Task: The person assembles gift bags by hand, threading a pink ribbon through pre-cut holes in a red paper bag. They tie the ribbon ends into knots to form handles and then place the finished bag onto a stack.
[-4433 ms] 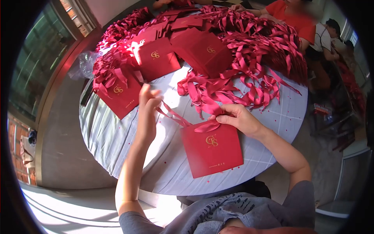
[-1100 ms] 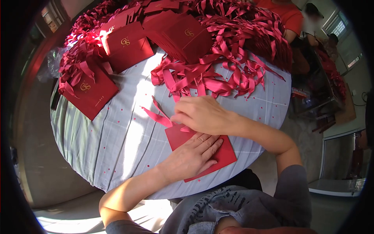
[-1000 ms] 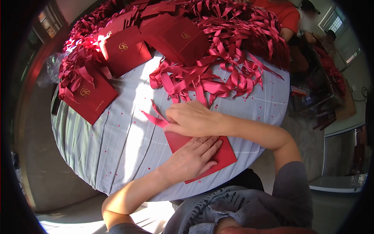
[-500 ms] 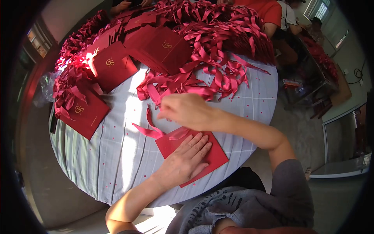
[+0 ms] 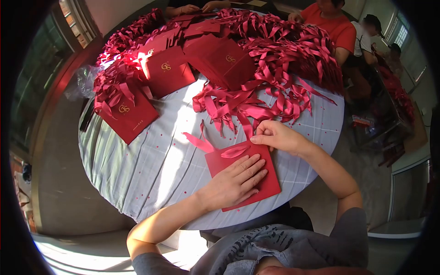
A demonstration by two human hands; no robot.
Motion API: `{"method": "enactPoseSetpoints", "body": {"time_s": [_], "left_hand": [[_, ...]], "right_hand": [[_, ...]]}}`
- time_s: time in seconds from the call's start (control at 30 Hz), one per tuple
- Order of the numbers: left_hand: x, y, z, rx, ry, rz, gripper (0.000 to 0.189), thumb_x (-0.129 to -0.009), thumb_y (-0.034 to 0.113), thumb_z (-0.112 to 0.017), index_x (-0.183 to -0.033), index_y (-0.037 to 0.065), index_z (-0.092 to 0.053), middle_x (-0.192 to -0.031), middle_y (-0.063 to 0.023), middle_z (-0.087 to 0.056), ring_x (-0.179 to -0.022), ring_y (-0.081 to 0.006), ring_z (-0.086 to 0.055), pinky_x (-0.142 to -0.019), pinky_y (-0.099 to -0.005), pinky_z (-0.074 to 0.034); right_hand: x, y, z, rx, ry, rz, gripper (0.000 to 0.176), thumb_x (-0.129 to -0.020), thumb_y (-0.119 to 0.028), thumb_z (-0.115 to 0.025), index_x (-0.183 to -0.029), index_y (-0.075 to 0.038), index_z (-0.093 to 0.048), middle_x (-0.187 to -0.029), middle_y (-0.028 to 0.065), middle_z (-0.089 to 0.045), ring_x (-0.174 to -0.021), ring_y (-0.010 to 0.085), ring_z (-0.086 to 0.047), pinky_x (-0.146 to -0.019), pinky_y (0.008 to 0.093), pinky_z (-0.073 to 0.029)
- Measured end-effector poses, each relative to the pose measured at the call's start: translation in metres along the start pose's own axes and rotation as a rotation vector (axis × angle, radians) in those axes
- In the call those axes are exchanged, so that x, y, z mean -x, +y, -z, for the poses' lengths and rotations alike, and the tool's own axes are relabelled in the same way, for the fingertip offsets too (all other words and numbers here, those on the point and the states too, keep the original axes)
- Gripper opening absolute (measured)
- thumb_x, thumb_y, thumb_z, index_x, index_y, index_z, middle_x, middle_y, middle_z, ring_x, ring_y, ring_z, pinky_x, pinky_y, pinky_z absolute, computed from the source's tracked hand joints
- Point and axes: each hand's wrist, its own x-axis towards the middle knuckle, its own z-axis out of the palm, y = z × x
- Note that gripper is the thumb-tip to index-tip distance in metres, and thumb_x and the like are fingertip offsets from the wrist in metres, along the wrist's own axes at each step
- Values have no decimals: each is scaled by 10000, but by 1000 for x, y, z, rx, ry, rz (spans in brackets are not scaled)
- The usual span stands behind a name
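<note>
A red paper gift bag lies flat near the front edge of the round table. My left hand rests flat on it, fingers stretched out. At the bag's upper right corner, my right hand pinches a satin ribbon between thumb and fingertips. A short ribbon loop lies across the bag's upper face, and a loose ribbon end sticks out past its upper left corner. Whatever sits under my right fingers is hidden.
Loose ribbons lie beyond the bag. Behind them are stacked red bags with gold print and a large ribbon heap. Another ribboned bag lies left on the pale tablecloth. A person in red sits across.
My right hand has moved from above the bag down to its upper right corner and now pinches the ribbon there. My left hand stays on the bag. The view has shifted.
</note>
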Motion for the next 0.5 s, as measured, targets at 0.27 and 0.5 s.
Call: {"method": "enactPoseSetpoints", "body": {"time_s": [0.27,0.5], "left_hand": [[8,-9,71,-302,524,244,107,-755,29,-651,-812,-11,-570,-779,-132,-569,-739,-306,-548,-654,-378,-441],[68,-42,105,782,648,928,452,-947,396,-486,-1050,-29,-598,-993,-80,-638,-890,-158,-583,-822,-294,-438]], "right_hand": [[-4,-43,4,-149,-72,254,129,-860,-150,-647,-881,-23,-635,-791,-42,-593,-746,22,-524,-663,181,-414],[-24,-102,-19,-23,-63,595,94,-846,-80,-658,-898,-12,-621,-758,-65,-539,-669,-2,-456,-573,183,-374]]}}
